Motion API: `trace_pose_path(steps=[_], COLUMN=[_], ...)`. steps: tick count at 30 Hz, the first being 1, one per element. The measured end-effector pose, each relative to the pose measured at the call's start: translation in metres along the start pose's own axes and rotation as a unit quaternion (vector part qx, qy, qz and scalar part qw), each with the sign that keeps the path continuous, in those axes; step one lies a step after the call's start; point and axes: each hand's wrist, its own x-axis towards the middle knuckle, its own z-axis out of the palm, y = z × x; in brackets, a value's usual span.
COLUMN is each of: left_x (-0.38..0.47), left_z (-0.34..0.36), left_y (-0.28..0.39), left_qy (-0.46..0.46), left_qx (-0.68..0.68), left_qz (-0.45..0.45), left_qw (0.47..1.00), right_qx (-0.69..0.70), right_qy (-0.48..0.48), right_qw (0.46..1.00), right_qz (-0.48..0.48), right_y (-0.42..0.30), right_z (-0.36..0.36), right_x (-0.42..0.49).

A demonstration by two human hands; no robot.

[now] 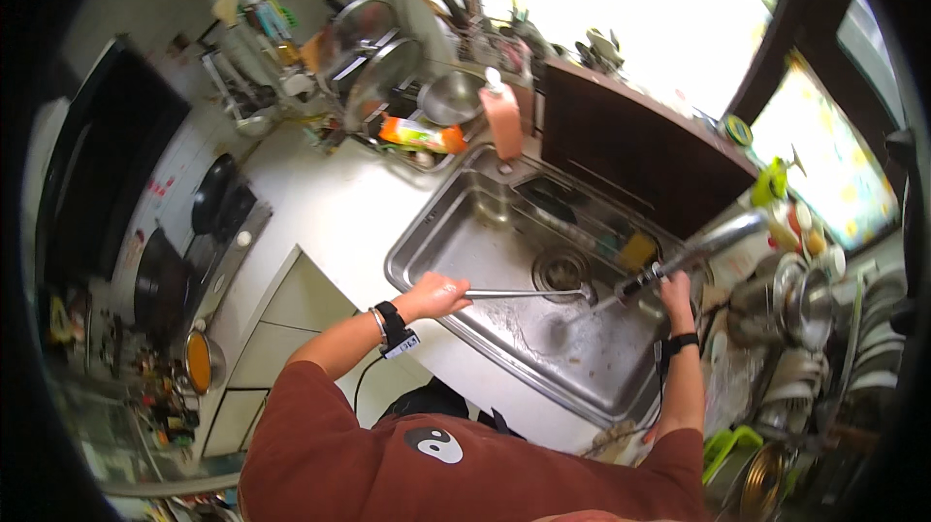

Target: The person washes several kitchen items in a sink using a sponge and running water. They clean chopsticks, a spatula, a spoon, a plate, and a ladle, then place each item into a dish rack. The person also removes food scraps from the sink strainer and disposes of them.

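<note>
My left hand point(438, 295) is closed around the handle of a long metal utensil point(524, 293), whose far end reaches over the sink near the drain point(561, 272). At the sink's right side, my right hand point(675, 288) is at the metal faucet point(698, 245); its fingers are partly hidden, so its grip cannot be told. Water runs from the faucet's spout into the stainless steel sink point(502, 231). A yellow sponge point(638, 251) lies on the sink's back ledge.
A pink soap bottle point(503, 122) stands behind the sink's left corner, beside a steel bowl point(451, 98) and an orange-green packet point(422, 135). Pots point(800, 296) and racked plates point(876, 347) crowd the right. A dark wok point(160, 274) sits at the far left.
</note>
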Motion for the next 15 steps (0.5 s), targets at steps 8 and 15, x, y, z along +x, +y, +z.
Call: trace_pose_path(steps=[8,15], left_x=[-0.016,-0.030], left_z=[-0.018,-0.079], left_y=[0.014,-0.025], left_qy=[0.070,0.275], left_qx=[0.066,0.001], left_qz=[0.075,0.167], left_qw=[0.993,0.947], right_qx=[0.054,0.159], right_qy=[-0.127,-0.124], right_qw=[0.933,0.943], right_qz=[-0.333,-0.264], right_y=[-0.189,-0.303], right_z=[0.111,0.131], right_x=[-0.117,-0.116])
